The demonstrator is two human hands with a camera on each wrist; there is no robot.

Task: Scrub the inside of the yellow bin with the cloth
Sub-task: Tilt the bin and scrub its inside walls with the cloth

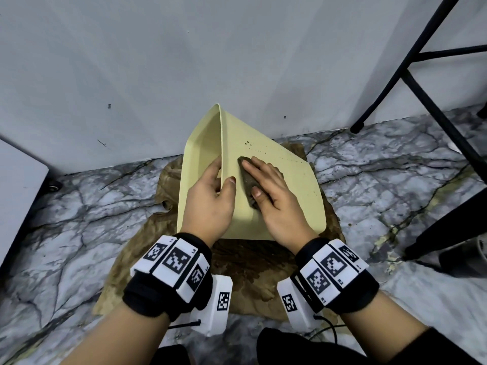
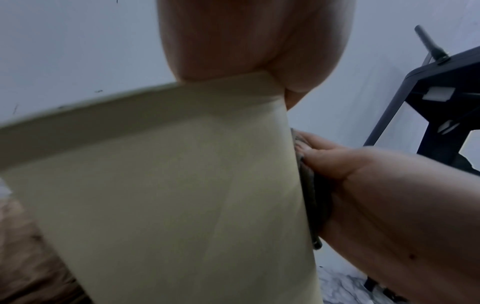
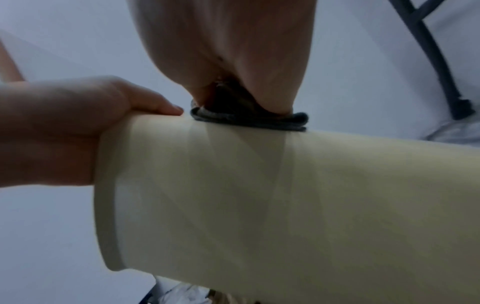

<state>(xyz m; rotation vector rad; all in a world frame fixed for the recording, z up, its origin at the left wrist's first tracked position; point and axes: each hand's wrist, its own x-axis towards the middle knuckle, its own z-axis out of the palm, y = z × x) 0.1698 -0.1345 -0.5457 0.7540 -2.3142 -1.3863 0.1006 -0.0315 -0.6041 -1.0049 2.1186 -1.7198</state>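
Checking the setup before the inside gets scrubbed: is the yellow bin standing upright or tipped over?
Tipped on its side. The yellow bin lies on a brown mat, its opening facing left, where the left hand grips the rim.

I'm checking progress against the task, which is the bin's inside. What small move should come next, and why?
Probably lift the cloth over the rim into the yellow bin: the right hand presses it on the outer wall, while the left hand grips the rim beside the opening.
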